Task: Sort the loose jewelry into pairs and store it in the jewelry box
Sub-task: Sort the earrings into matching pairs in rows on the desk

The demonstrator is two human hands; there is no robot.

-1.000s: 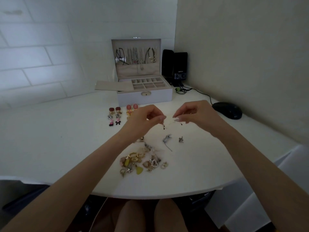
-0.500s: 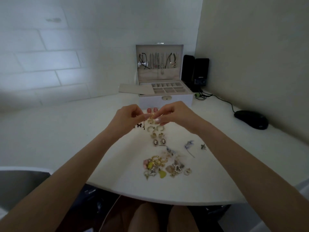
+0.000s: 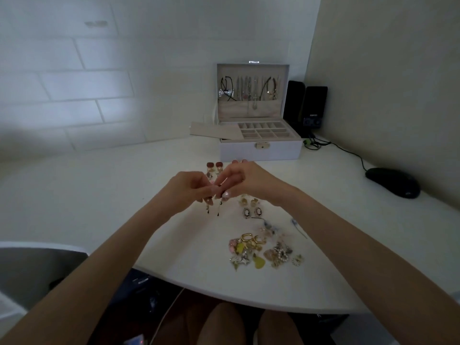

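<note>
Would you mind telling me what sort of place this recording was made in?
Probably a home desk in a room corner: a computer mouse and small speakers sit on the white desk, along with an open jewelry box.

left hand (image 3: 189, 188) and right hand (image 3: 249, 181) pinching drop earrings (image 3: 219, 210), jewelry pile (image 3: 263, 252) nearby, jewelry box (image 3: 258, 151) open
</note>
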